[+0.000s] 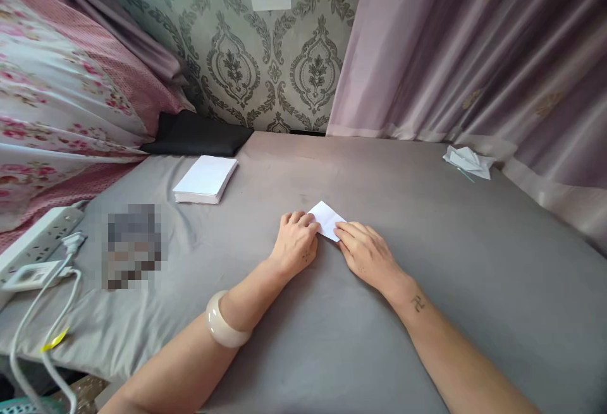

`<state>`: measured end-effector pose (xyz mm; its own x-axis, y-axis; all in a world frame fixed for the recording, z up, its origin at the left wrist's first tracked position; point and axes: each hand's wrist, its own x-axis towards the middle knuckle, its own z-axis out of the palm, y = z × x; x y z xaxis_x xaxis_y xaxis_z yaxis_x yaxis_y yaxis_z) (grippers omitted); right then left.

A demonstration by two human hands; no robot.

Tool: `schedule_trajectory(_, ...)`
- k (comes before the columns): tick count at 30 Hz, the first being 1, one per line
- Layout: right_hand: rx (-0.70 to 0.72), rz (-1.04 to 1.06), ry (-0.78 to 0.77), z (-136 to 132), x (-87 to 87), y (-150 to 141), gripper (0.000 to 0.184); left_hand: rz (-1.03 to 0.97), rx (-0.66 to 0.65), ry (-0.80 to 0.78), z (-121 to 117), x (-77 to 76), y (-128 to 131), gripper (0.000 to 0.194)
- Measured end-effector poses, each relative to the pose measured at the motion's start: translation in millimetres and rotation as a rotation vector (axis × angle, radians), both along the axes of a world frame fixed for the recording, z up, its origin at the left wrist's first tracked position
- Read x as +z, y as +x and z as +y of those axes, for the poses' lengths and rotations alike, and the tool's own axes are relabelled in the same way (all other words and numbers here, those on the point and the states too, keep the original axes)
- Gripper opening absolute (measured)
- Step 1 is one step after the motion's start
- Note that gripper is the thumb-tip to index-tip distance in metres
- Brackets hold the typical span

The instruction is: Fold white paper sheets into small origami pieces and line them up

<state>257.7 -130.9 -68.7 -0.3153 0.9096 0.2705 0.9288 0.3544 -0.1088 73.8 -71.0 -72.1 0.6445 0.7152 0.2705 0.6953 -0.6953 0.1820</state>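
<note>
A small folded piece of white paper (326,220) lies at the middle of the grey cloth-covered surface, one corner pointing away from me. My left hand (298,240), fingers curled, grips its left edge. On the right edge, the fingers of my right hand (367,249) are pressed together over the paper, the thumb below them. My fingers hide both side corners. A pale bangle (226,320) circles my left forearm.
A stack of white paper (205,177) sits at the back left, near a black cushion-like object (199,133). Crumpled white paper (469,161) lies far right. At left are a power strip (40,243) with white cables and a blurred-out patch. Curtains hang on both sides.
</note>
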Motion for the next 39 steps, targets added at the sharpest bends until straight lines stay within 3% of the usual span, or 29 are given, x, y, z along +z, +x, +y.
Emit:
schedule_trajectory(5,-0.024,0.035,-0.049,-0.4,2.3,-0.7,0.03,-0.049,-0.018,-0.079,-5.3,1.3,4.2,0.024)
schedule_trajectory(14,-0.178,0.264,-0.049,6.5,-4.2,-3.3,0.025,-0.309,0.158,-0.292,-1.3,-7.5,8.4,0.016)
schedule_trajectory(24,-0.334,0.511,-0.019,18.3,-13.9,-9.0,0.026,-0.411,0.266,-0.427,0.0,-4.9,12.6,0.013)
schedule_trajectory(39,-0.421,0.446,0.04,25.0,-25.2,-11.6,0.023,-0.386,0.327,-0.467,4.8,-6.2,18.5,0.015)
